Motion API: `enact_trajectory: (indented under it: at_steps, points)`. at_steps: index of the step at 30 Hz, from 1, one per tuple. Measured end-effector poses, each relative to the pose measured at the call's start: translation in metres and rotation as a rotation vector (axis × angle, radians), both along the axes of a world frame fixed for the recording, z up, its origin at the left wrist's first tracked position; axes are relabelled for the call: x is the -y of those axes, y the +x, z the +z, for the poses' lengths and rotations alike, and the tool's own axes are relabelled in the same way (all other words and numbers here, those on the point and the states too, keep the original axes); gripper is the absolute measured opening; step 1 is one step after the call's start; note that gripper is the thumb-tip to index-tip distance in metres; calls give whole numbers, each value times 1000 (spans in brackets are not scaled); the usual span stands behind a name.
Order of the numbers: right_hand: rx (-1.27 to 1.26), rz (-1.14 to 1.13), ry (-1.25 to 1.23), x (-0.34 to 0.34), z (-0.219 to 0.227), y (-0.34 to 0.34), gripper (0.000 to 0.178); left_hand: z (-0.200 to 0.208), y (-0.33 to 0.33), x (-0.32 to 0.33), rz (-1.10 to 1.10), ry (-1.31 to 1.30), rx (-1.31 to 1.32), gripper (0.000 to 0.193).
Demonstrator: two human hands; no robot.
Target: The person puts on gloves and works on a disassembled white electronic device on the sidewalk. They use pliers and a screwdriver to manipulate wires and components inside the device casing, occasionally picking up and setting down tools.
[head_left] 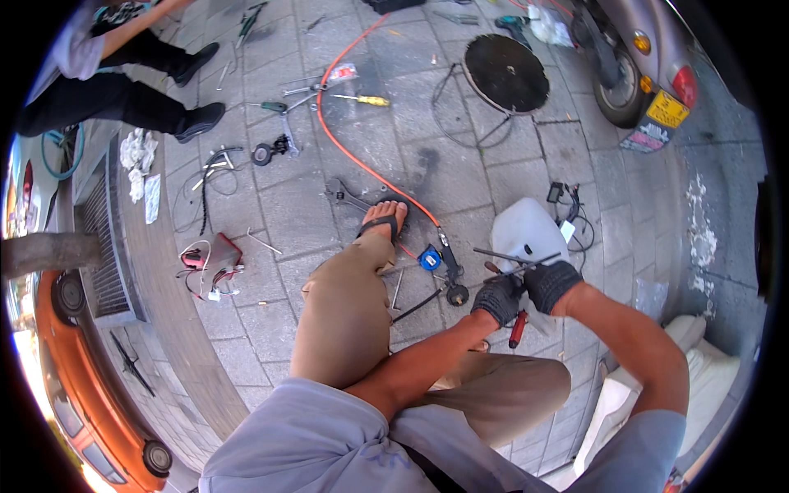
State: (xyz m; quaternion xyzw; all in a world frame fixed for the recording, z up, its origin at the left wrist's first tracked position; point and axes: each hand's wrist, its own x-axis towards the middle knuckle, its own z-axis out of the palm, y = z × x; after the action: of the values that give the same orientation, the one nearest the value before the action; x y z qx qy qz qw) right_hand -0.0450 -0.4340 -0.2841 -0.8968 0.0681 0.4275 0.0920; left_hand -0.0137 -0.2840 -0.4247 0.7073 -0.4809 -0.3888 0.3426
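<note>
**Two gloved hands on one thin metal rod**

Over grey paving stones, right of centre, we see our left hand (498,297) and right hand (549,283), both in dark knit gloves, meeting on one thin dark metal rod (511,258). The rod's long axis runs nearly level across the view, its free end pointing to our left and slightly up, the other end passing between the gloves. Both sets of fingers are curled narrow: the right ones close around the rod, the left ones pinch at it from below; how firmly, we cannot tell.

One red-handled tool (518,328) hangs just under the left glove, and whether that hand holds it we cannot tell. Behind the rod lies one white plastic cover (530,230), with a tangle of black wiring (575,215) at its far right edge.

Near our sandalled foot (383,220) we count one long orange hose (353,156) snaking away up the pavement, one small blue tape measure (429,260) and one black tool with a round head (454,279) just left of the hands, close to the rod's free end. Farther off sit one round black disc (505,72), one yellow-handled screwdriver (363,99) and one rear corner of a silver scooter (649,66). Another person's dark-trousered legs (123,82) stand at upper left, well apart from us.
</note>
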Motion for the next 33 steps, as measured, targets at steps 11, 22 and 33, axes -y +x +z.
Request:
enact_trajectory:
  at_steps: [11, 22, 33]
  points:
    - [-83, -471, -213, -9, 11, 12, 26, 36, 11, 22, 256, 151, -324, 31]
    - [107, -331, -197, 20, 8, 1, 30, -3, -6, 59, 139, -136, -171, 34]
    - [697, -1855, 30, -2, 60, -92, 41, 49, 39, 147, 232, 63, -44, 40]
